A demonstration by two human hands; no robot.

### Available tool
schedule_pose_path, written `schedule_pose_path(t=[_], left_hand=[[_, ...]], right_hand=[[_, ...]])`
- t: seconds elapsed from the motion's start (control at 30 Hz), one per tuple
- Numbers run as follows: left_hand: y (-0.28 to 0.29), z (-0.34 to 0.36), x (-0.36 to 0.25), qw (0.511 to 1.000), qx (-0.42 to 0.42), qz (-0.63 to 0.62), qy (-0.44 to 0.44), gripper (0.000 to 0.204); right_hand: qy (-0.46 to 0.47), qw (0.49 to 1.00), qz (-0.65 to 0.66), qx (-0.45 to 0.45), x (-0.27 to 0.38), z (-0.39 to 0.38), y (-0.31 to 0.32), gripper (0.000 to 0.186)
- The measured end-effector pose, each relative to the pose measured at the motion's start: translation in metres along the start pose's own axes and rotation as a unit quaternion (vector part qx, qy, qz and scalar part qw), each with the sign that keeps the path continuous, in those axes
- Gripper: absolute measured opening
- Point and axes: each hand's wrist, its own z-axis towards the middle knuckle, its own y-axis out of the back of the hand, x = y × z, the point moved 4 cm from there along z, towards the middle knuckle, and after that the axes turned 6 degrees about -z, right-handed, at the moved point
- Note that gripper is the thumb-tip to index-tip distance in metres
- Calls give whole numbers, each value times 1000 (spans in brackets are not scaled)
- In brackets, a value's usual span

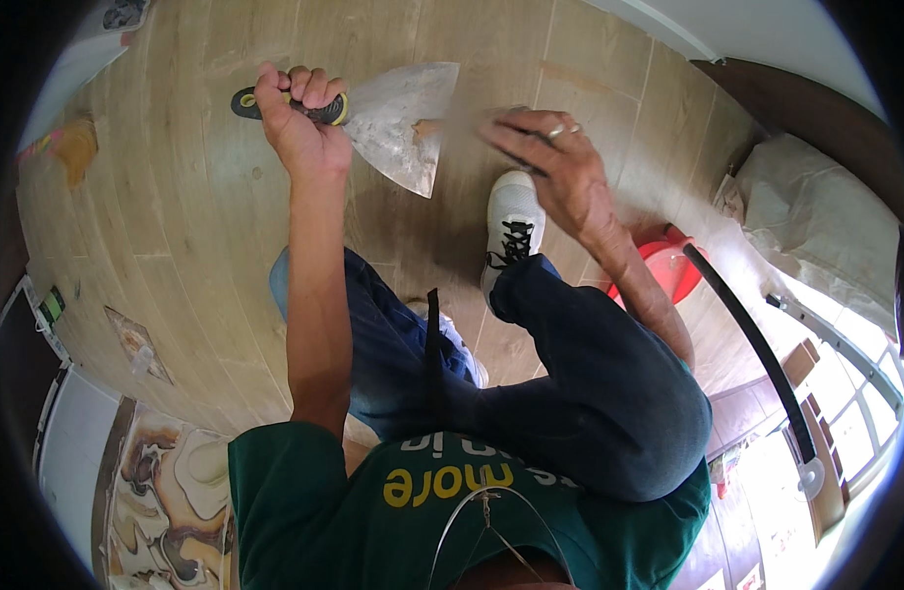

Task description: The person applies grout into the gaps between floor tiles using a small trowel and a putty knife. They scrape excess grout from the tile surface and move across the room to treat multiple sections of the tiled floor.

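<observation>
A wide putty knife (398, 123) with a broad, smeared metal blade and a black-and-yellow handle is gripped by my left hand (306, 113), its blade pointing right. On the blade near its edge sits a small brown patch (427, 129). Close to that edge is my right hand (550, 147), a ring on one finger. Its fingers are bent around something dark and slim, partly smeared by motion, so I cannot make out its kind. Below the hands my knees are bent, and a white shoe (516, 211) stands on the wood-look floor (304, 34).
A red round container (668, 267) stands right of my leg, partly behind my right forearm. A plastic-covered item (816, 216) lies at the far right near a metal ladder-like frame (845, 349). At the lower left is a marbled brown-and-cream panel (162, 492).
</observation>
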Motion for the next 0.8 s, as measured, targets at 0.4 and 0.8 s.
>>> schedule_pose_path(t=[0.4, 0.8], left_hand=[[-19, -16, 20, 997, -29, 63, -44, 28], [-9, 3, -2, 999, 10, 36, -14, 23]], right_hand=[[-21, 997, -32, 66, 22, -9, -20, 59], [-178, 967, -182, 12, -230, -105, 13, 48]])
